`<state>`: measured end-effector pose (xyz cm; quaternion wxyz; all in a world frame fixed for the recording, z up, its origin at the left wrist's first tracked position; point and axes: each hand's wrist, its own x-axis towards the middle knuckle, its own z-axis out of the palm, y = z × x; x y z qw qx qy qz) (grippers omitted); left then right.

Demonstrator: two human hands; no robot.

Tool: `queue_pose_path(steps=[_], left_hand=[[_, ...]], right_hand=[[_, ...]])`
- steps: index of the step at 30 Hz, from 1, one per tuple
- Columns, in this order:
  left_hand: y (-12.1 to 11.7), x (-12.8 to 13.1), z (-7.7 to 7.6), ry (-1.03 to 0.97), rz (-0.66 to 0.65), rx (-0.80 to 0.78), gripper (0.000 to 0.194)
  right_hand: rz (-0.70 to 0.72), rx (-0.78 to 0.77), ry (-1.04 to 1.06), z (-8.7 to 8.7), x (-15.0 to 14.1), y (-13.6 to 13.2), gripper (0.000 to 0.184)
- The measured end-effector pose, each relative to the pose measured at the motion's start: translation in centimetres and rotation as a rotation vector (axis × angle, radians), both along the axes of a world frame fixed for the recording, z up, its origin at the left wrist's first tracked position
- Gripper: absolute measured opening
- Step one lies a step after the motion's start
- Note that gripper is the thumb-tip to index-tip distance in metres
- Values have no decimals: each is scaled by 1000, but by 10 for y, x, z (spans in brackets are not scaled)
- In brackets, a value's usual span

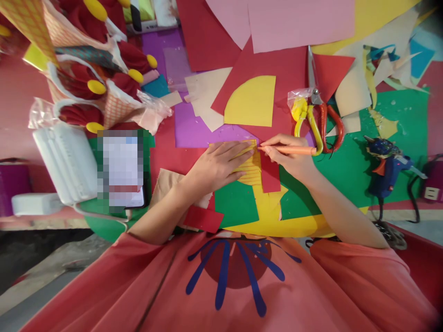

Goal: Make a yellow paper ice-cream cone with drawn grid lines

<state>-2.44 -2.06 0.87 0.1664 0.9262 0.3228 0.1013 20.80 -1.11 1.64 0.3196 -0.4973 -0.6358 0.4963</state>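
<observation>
My left hand (218,166) lies flat, fingers stretched out, on a small yellow paper piece (253,171) that bears dark drawn lines. In my right hand (299,161) is an orange pen (297,150), pinched near its tip, which meets the right edge of that yellow piece. The fingers of my left hand cover part of the lined paper. Just above the hands sits a yellow quarter-circle of paper (252,103) on red paper (221,94). Scissors (315,97) with yellow and red handles lie beyond my right hand.
A blue glue gun (389,173) rests at the right on green paper (411,120). To the left are a phone (123,170), partly blurred, and a white power strip (67,161). Red cone-shaped crafts (78,76) crowd the far left; pink sheets (301,23) and paper scraps lie at the back.
</observation>
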Motion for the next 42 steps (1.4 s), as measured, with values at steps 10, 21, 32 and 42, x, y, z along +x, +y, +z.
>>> queue_pose_path(steps=[10,21,32,42], left_hand=[[0,-1,-1,-11,-4,1,43],[1,-1,-1,-5,2,-26,44],[1,0,-2,-6,37,-16,44],[3,-2,-7,-51,35,32,42]], right_hand=[[64,38,-63,1,1,1,18],[60,46,-61,1,0,1,19],[-24,8,73,-1,1,-2,20],[-8,55,7,-4,-2,-5,20]])
